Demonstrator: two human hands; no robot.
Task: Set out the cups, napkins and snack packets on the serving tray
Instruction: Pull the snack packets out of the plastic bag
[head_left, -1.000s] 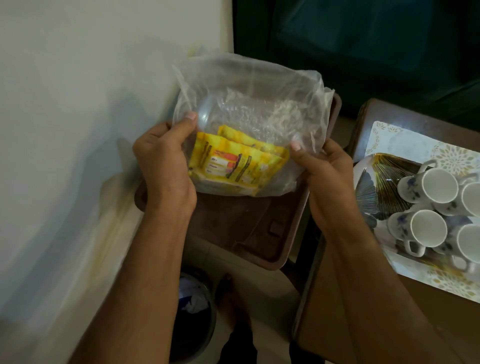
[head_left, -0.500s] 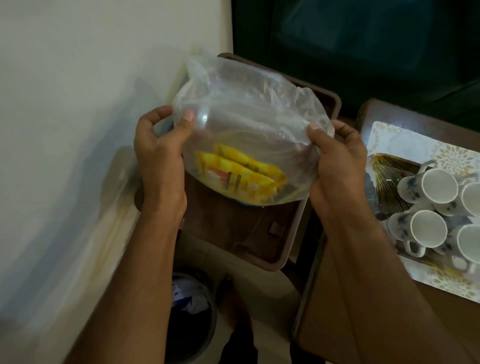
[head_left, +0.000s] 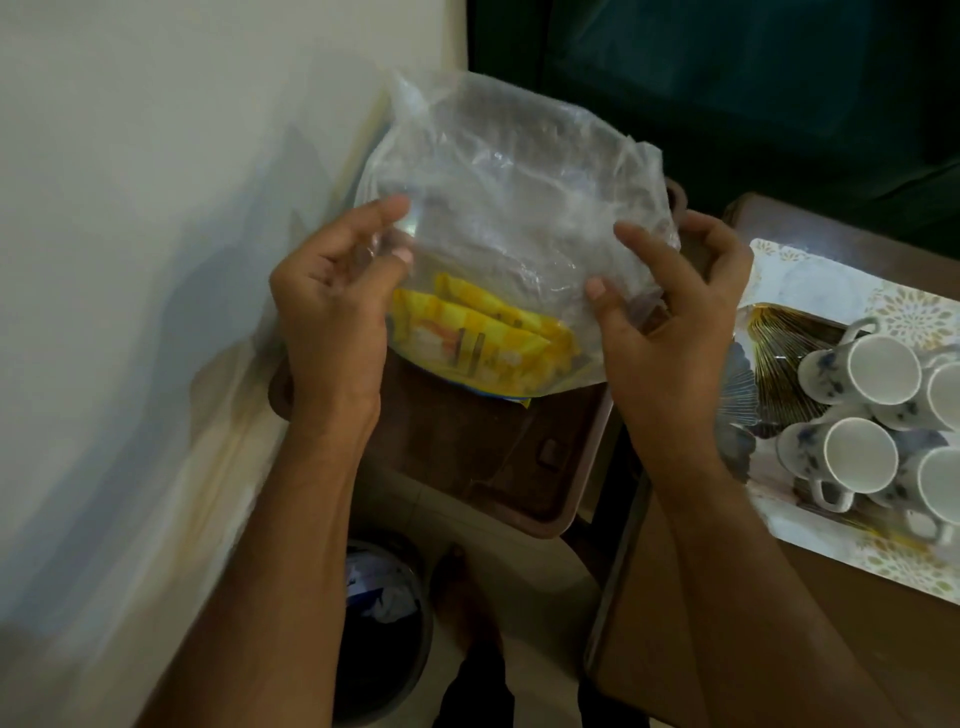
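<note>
Both hands, left and right, clamped on clear bag of yellow snack packets above brown tray.

Yellow snack packets lie stacked in the bottom of a crinkled clear plastic bag, between both hands. Four white floral cups cluster on a patterned serving tray, right of the right hand.

Print on yellow snack packets blurred behind clear bag, unreadable; packet count unclear. 2 cups at right cut by frame edge. Serving tray also cropped right. Brown tray far part hidden by bag. Bin contents below too dim to identify.
</note>
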